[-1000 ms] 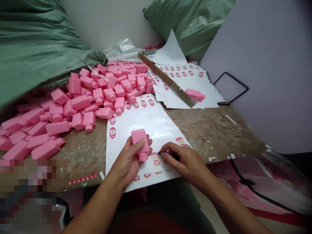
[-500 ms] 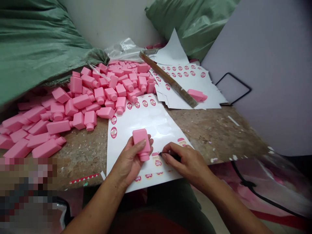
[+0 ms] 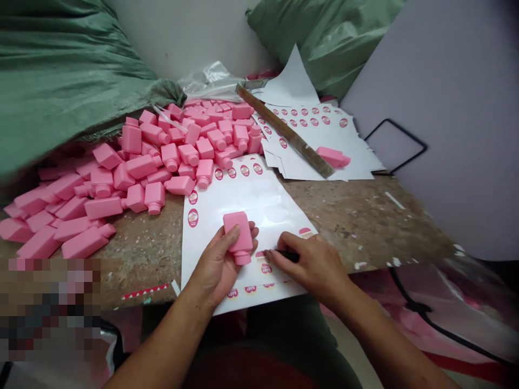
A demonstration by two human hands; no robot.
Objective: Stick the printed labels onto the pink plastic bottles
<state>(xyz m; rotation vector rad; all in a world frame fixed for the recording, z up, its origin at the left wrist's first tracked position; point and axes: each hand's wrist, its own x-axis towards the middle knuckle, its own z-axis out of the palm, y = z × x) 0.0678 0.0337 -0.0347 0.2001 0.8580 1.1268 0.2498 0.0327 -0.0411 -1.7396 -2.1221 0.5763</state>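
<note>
My left hand [image 3: 217, 265] is wrapped round a small pink bottle [image 3: 238, 234], held cap-down over a white sticker sheet [image 3: 243, 200]. My right hand [image 3: 312, 265] rests on the sheet's near edge, fingers pinched on a thin dark tool [image 3: 284, 254] whose tip touches an oval pink label [image 3: 265, 267]. More labels line the sheet's left and top edges.
A large heap of pink bottles [image 3: 133, 167] covers the left of the worn table [image 3: 357, 216]. Further sticker sheets [image 3: 324, 135], a wooden stick [image 3: 284, 132] and one lone bottle [image 3: 333, 156] lie at the back right. Green sacks [image 3: 60, 70] stand behind.
Both hands stay almost where they were; the right hand's tool tip keeps working at the label. The view has shifted slightly.
</note>
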